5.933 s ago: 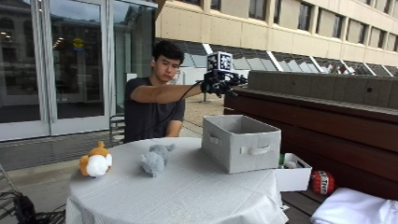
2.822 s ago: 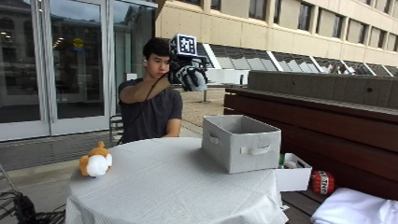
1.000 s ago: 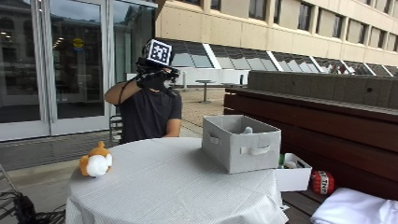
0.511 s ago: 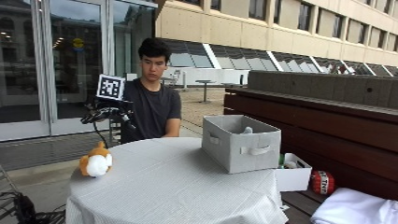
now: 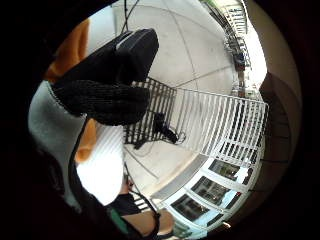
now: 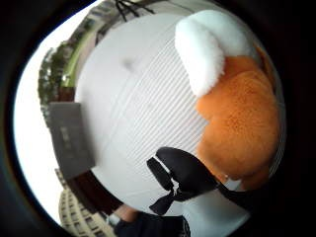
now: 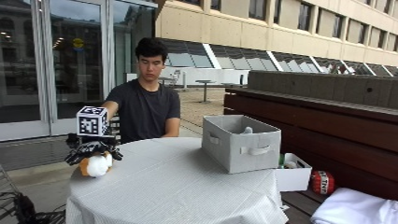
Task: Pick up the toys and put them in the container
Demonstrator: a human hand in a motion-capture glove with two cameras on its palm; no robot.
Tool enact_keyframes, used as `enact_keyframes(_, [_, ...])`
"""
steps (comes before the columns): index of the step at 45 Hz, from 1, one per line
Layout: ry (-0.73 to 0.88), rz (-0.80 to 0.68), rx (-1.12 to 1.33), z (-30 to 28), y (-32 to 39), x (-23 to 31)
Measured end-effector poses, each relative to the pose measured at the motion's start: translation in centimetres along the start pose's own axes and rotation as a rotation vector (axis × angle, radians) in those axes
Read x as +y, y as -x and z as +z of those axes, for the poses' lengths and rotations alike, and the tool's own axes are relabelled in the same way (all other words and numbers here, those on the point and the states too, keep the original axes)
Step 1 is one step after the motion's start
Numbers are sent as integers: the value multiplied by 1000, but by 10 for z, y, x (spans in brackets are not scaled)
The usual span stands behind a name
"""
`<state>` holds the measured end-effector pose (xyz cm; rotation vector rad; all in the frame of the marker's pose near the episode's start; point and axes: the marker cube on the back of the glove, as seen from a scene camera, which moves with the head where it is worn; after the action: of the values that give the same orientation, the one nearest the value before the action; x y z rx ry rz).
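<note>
The gloved right hand (image 7: pixel 92 150) is being lowered, fingers spread, over the orange-and-white plush toy (image 7: pixel 95 165) at the worktop's (image 7: pixel 180 186) left edge, for carrying to the grey container (image 7: pixel 241 142) at the right.

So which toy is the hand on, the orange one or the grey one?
The orange and white plush toy at the table's edge, under the gloved right hand. The grey toy only peeks out of the grey container.

toy (image 7: pixel 96 164) at table (image 7: pixel 174 186) edge, container (image 7: pixel 241 142) well apart across it

No readable text, labels or numbers anywhere
</note>
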<state>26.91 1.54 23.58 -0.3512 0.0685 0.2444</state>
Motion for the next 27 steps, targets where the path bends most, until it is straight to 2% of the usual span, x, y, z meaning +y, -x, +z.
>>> enact_keyframes(8, [108, 14, -76, 28, -2, -6])
enact_keyframes(13, [117, -3, -63, 26, 1, -6])
enact_keyframes(22, [-25, -25, 170, 12, 11, -3])
enact_keyframes(27, [-93, -19, 193, 9, 9, -1])
